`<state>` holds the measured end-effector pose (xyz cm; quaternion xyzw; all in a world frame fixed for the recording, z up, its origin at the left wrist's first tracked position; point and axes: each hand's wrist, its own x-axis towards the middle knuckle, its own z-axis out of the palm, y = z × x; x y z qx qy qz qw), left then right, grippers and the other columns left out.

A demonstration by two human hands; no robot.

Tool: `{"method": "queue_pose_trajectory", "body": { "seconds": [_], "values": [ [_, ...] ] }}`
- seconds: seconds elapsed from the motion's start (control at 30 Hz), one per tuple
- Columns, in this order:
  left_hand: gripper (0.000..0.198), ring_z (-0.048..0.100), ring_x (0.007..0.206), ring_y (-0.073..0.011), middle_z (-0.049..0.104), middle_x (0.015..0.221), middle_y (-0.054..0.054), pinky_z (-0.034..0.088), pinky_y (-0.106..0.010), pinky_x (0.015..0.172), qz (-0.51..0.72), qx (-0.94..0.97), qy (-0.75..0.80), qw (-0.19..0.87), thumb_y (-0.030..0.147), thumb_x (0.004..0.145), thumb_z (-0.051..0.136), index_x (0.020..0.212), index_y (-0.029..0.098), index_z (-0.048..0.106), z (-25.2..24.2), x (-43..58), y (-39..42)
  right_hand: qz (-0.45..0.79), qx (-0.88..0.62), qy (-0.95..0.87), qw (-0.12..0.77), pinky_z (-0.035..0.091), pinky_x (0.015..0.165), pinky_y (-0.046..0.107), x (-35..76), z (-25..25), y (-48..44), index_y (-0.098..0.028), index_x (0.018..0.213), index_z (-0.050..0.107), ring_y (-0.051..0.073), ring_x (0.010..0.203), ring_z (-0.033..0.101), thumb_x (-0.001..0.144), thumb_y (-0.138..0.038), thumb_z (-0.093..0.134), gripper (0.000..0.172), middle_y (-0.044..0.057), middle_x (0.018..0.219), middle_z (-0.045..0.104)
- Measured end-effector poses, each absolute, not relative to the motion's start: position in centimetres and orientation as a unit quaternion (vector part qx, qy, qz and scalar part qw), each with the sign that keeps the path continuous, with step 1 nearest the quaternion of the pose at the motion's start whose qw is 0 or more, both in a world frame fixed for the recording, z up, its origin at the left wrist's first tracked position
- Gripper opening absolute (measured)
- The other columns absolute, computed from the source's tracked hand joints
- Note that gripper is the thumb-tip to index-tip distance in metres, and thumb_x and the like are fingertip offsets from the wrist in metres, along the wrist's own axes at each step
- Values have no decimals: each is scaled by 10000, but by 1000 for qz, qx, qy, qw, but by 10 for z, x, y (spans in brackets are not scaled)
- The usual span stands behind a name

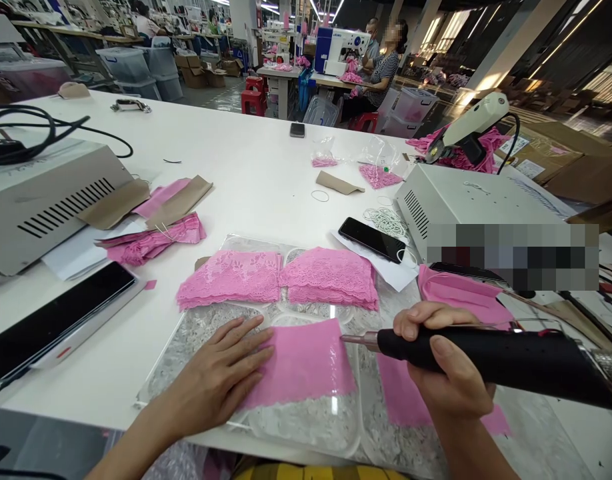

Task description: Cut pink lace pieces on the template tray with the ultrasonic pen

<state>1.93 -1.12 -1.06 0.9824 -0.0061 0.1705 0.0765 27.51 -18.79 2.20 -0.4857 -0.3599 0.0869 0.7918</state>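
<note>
My left hand [219, 373] lies flat with fingers spread on the left edge of a pink fabric piece [309, 363]. Beneath that piece is a clear plastic template [306, 427] on a grey marbled board [401, 453]. My right hand [449, 360] is wrapped round a black handheld tool with a thin metal tip [506, 360]. Its tip points left, at the fabric's upper right edge. Two stacks of pink lace, a left one [231, 277] and a right one [331, 277], lie just beyond. More pink fabric [401, 393] sits partly under my right hand.
Grey vented boxes stand at left [51, 193] and right [476, 207]. Phones lie on the table, one on the left [61, 320] and one in the middle [373, 240]. A bundle of pink lace [156, 240] rests at left. Beyond, a person [381, 73] sits by a sewing machine [341, 50].
</note>
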Motion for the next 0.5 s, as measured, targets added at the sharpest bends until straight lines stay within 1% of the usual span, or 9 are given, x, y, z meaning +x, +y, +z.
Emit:
{"method": "queue_pose_trajectory", "body": {
  "seconds": [0.17,0.37,0.5],
  "values": [
    [361,381,1418,-257,586,1383,-70,365,-451,1148,170,983,-5,75,184,983,480,1329,191,580,-12,19,-11,90,-477,-356,799,489,557,341,278,24,-189,-187,834,646,125,586,533,767,-217,611,81,29,812,599],
    [428,384,1417,-250,566,1406,-62,357,-453,1153,170,982,-9,78,196,989,471,1416,214,499,-12,19,-10,112,-481,-348,796,482,549,327,276,27,-205,-183,863,645,119,592,531,767,-235,616,113,28,821,594],
    [421,379,1419,-256,566,1407,-59,343,-463,1159,163,983,-8,87,203,985,478,1403,224,515,-12,19,-10,119,-486,-345,794,486,555,323,272,28,-213,-183,873,632,118,601,536,773,-238,612,116,23,825,589]
  ]
}}
